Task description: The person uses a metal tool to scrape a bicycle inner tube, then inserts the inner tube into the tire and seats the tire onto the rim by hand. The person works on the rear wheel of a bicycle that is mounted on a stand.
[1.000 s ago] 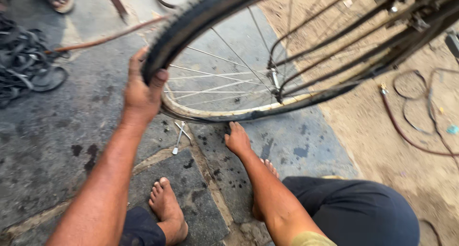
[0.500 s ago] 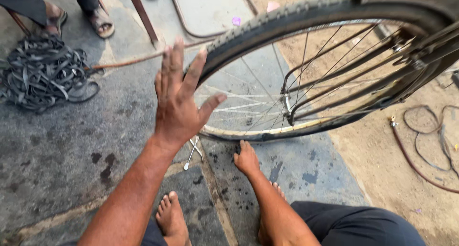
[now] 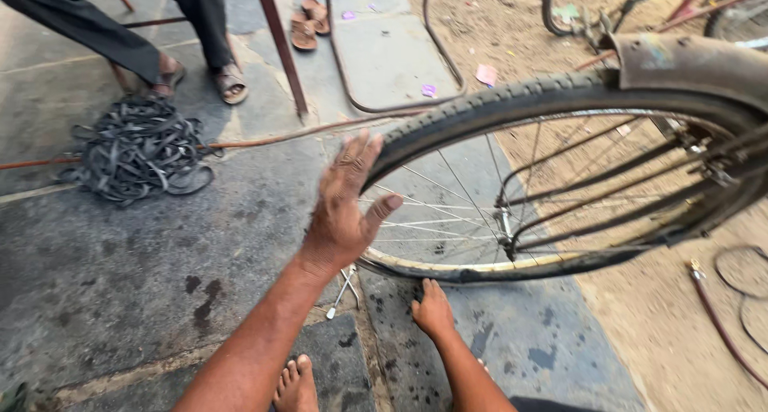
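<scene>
left hand flat against tyre; right hand beneath wheel.

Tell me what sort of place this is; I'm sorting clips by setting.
Probably an open-air roadside bicycle repair spot: a bicycle wheel under the left hand, a heap of old black inner tubes on the stone paving, and another bicycle on sandy ground.

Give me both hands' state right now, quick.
Left hand: open, fingers spread, against the bicycle tyre, holding nothing.
Right hand: open, at the wheel's lower rim, nothing held.
</scene>
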Tool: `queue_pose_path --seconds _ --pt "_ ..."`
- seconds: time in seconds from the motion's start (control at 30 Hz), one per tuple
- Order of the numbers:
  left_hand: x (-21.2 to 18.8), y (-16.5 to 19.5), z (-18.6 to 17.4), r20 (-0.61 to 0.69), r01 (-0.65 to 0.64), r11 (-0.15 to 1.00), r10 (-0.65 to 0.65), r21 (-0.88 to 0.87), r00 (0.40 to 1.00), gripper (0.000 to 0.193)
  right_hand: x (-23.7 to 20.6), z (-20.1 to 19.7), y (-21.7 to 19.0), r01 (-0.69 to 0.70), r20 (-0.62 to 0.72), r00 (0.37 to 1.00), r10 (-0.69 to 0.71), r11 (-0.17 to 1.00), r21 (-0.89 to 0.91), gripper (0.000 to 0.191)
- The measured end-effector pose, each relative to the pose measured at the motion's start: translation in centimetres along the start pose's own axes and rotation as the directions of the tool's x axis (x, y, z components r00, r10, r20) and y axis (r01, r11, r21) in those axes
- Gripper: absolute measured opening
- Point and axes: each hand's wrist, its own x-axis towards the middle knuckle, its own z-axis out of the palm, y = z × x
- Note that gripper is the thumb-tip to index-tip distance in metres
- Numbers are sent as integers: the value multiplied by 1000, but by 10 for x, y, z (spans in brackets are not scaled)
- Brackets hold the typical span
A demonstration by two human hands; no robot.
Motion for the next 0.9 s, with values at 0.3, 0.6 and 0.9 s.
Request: queue_pose_path --seconds 0.3,0.6,0.9 --pt "10 26 -8 -337 36 990 -80 -133 938 47 6 2 7 76 -13 997 -77 995 -59 74" --pt "21 56 -56 391 520 334 -383 -786 837 25 24 -2 21 2 204 979 15 997 -83 76" --pt "19 62 -68 377 601 466 -489 -649 786 25 23 -3 22 -7 282 959 38 994 -111 72"
